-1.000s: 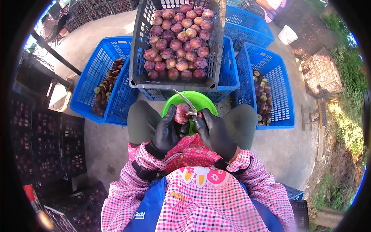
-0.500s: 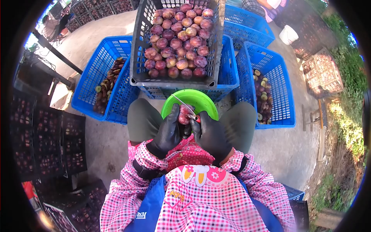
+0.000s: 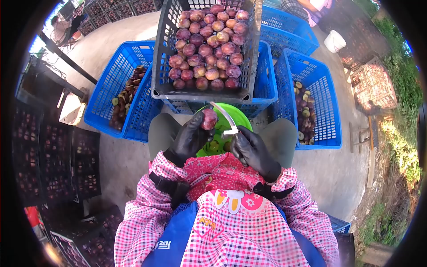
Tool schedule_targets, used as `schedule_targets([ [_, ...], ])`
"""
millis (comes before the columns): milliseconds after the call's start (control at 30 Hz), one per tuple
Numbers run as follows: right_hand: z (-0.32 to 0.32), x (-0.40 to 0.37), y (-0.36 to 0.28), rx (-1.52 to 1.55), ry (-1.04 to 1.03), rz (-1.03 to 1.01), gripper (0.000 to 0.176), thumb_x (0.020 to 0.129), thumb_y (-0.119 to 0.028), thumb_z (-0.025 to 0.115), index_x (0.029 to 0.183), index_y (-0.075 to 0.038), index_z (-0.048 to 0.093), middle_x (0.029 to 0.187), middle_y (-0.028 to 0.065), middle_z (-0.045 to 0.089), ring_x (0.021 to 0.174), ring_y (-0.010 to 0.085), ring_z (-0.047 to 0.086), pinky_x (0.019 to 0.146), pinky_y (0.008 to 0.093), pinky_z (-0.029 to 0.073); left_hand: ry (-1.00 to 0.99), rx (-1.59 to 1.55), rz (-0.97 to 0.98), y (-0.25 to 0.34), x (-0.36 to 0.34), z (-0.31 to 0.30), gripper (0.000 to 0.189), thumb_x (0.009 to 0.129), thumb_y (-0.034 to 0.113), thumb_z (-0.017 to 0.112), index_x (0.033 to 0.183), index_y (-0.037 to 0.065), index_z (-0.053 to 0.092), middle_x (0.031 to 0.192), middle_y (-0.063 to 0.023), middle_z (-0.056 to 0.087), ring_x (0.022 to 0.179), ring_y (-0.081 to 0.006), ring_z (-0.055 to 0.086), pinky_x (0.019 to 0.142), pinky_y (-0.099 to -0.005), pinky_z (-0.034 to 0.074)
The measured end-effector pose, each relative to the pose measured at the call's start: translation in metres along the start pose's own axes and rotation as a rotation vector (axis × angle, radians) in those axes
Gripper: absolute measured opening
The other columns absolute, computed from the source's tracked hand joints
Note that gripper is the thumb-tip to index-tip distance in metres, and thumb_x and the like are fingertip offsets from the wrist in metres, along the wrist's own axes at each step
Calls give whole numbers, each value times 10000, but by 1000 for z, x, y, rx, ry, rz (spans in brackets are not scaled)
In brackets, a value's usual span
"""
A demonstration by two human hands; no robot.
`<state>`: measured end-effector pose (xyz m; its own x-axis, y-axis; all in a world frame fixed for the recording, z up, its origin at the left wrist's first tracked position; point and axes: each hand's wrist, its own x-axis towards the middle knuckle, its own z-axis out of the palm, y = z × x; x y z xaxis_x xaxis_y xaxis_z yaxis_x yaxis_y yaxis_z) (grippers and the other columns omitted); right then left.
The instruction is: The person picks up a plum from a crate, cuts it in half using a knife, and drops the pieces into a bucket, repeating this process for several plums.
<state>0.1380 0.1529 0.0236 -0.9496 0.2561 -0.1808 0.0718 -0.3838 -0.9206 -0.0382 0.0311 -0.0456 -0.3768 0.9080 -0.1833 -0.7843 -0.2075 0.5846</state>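
Observation:
Above the green bowl point(image 3: 241, 116), my left hand point(image 3: 190, 137), in a black glove, holds a reddish plum point(image 3: 209, 119) at its fingertips. My right hand point(image 3: 253, 150), also gloved in black, is closed around the handle of a curved knife point(image 3: 226, 115), whose blade points up and to the left. A gap separates knife and plum. Some fruit pieces point(image 3: 214, 145) lie in the bowl. Beyond it, a black crate point(image 3: 156, 53) full of whole plums rests on a blue crate point(image 3: 265, 89).
Blue crates with cut fruit stand at the left point(image 3: 100, 95) and right point(image 3: 331, 107). A white bucket point(image 3: 334, 41) is at the upper right. Dark stacked crates point(image 3: 55, 155) line the left. Parts of other people show near the top edges.
My hands have moved apart. The plum has risen slightly to the left with my left hand, while the knife has come away from it to the right and now points upward.

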Motion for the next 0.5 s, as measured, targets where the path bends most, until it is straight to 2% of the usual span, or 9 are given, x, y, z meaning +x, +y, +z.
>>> schedule_targets([
  [33, -2, 1, 1, 1, 5, 8, 274, 1041, -294, 518, 1113, -33, 562, 672, 25, 507, 579, 100, 472, 510, 258, 371, -35, 51, -11, 6, -8, 12, 440, 1020, 432, 510, 1278, 76, 517, 1022, -2, 579, 784, -99, 529, 682, -241, 427],
  [100, -2, 3, 4, -741, 112, -147, 249, 1016, -242, 555, 1092, -5, 557, 714, 128, 564, 605, 219, 560, 572, 339, 449, -64, 98, -21, 12, -19, 20, 460, 1015, 397, 538, 1330, 65, 496, 1049, 4, 570, 798, -92, 523, 700, -238, 429],
  [133, 1, 4, 8, -787, 145, -237, 216, 991, -213, 577, 1063, -10, 560, 774, 206, 601, 670, 357, 624, 616, 419, 485, -61, 247, -26, 14, -23, 20, 462, 1007, 350, 566, 1350, 52, 486, 1048, 4, 571, 802, -87, 520, 709, -241, 435],
  [167, 3, 3, 10, -786, 148, -238, 216, 991, -213, 577, 1063, -10, 560, 774, 206, 601, 670, 357, 624, 616, 419, 485, -62, 398, -29, 17, -25, 19, 471, 999, 303, 593, 1371, 39, 477, 1047, 4, 573, 805, -82, 518, 718, -243, 441],
  [233, 5, 2, 12, -924, 184, -246, 209, 979, -224, 587, 1038, -26, 563, 786, 218, 636, 699, 418, 635, 599, 462, 484, -49, 479, -25, 22, -27, 18, 474, 995, 278, 603, 1376, 27, 477, 1051, 1, 584, 809, -79, 522, 719, -244, 447],
  [267, 6, 1, 12, -926, 181, -245, 209, 979, -224, 587, 1038, -26, 563, 786, 218, 636, 699, 418, 635, 599, 462, 484, -31, 559, -23, 23, -29, 18, 478, 990, 253, 613, 1381, 15, 477, 1056, -3, 596, 812, -77, 525, 720, -244, 452],
  [333, 9, 1, 13, -962, 186, -217, 210, 975, -238, 591, 1016, -34, 558, 770, 217, 640, 689, 428, 638, 584, 490, 482, -10, 578, -18, 25, -30, 20, 461, 988, 254, 616, 1361, 11, 497, 1046, -4, 602, 802, -74, 523, 709, -241, 449],
  [500, 15, 2, 18, -970, 185, -250, 215, 972, -240, 593, 1017, -33, 552, 754, 216, 638, 680, 429, 633, 577, 498, 480, 70, 577, -12, 25, -31, 22, 434, 989, 258, 617, 1327, 1, 531, 1035, -7, 611, 791, -69, 520, 701, -233, 445],
])
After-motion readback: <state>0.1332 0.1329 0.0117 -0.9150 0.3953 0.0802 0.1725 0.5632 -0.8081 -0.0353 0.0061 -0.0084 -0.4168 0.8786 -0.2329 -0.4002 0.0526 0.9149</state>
